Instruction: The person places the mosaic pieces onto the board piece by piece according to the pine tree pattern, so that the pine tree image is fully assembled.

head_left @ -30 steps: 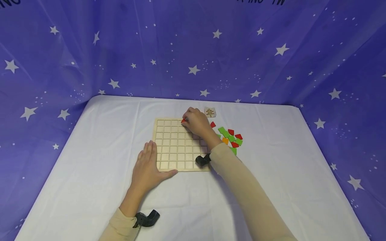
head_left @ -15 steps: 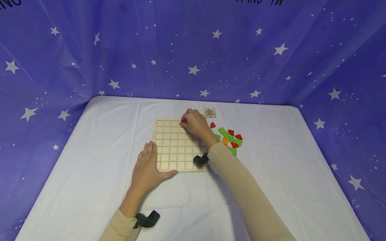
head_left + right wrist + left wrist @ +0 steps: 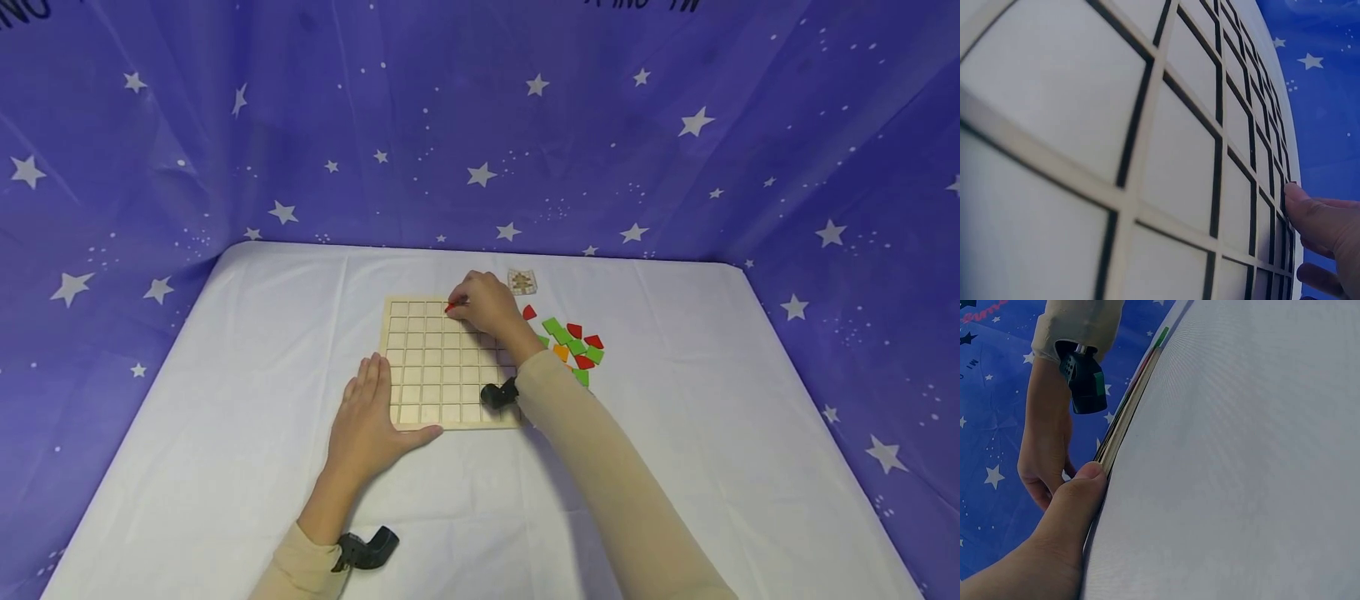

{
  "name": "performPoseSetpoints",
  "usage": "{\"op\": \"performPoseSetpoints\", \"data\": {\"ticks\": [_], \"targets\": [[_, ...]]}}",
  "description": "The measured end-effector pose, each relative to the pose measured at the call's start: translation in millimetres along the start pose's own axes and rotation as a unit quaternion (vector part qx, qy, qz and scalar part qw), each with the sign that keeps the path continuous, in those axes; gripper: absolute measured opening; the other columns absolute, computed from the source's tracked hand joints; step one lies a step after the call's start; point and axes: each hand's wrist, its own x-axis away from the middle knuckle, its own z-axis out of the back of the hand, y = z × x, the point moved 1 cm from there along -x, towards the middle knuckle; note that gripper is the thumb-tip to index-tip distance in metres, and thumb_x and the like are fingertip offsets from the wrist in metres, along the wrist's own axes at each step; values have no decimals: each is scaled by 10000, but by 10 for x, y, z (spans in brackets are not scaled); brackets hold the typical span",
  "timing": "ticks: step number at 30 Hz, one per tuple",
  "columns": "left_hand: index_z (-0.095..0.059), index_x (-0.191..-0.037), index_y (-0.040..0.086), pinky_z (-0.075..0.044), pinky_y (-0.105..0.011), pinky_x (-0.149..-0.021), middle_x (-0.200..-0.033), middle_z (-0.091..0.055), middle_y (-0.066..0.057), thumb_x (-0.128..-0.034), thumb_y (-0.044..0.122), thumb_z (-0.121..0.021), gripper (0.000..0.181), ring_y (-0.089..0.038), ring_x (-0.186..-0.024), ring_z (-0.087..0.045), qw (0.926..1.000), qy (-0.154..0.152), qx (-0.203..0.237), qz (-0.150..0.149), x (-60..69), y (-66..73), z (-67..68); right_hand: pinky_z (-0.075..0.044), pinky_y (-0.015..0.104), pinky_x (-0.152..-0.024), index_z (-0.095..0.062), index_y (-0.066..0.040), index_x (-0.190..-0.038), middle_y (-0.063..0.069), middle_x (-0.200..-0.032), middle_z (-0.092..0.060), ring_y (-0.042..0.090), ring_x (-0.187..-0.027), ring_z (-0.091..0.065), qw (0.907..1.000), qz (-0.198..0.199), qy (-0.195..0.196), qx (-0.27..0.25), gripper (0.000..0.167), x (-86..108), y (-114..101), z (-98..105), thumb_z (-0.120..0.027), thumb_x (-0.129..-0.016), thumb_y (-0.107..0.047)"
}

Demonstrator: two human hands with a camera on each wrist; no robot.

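Note:
A wooden grid board [image 3: 432,357] of square cells lies flat on the white table. At its far edge my right hand [image 3: 483,302] pinches a small red tile [image 3: 450,307] over the top row of cells; the fingers mostly cover the tile. In the right wrist view, the thumb and fingers of the right hand [image 3: 1325,228] reach the board's far side. My left hand [image 3: 367,412] rests along the near left corner, its straight fingers on the left edge and its thumb stretched along the front edge. The left wrist view has that thumb [image 3: 1075,494] against the board's side.
Right of the board lie several loose green tiles [image 3: 561,335], red tiles [image 3: 574,331] and an orange tile [image 3: 561,353], partly behind the right forearm. A small pattern card [image 3: 522,282] is behind them. A starry blue cloth [image 3: 480,125] stands behind the table.
The right hand has shifted slightly left with the red tile, along the board's top row. My left hand stays where it was on the board's corner.

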Motion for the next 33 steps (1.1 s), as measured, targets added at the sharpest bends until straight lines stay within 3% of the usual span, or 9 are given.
{"op": "performPoseSetpoints", "data": {"ticks": [17,33], "targets": [[-117,-1581,-1,-179,-533,-1240,-1671,-93,-173,-637,901,-605,1395,-350,-1553,-85,10000,-24,14,29,-3,-4,4,-528,358,-799,-779,-236,-1093,-34,-1063,-663,189,-971,-588,10000,38,-66,-58,250,25,-22,15,-756,-872,-351],[-123,-1579,-7,-181,-526,-1240,-1668,-105,-181,-632,901,-610,1400,-358,-1550,-96,10000,1,38,25,-9,12,11,-520,371,-819,-786,-250,-1016,-53,-1035,-680,171,-958,-579,10000,3,-45,-25,168,24,-36,17,-755,-880,-342]]}}
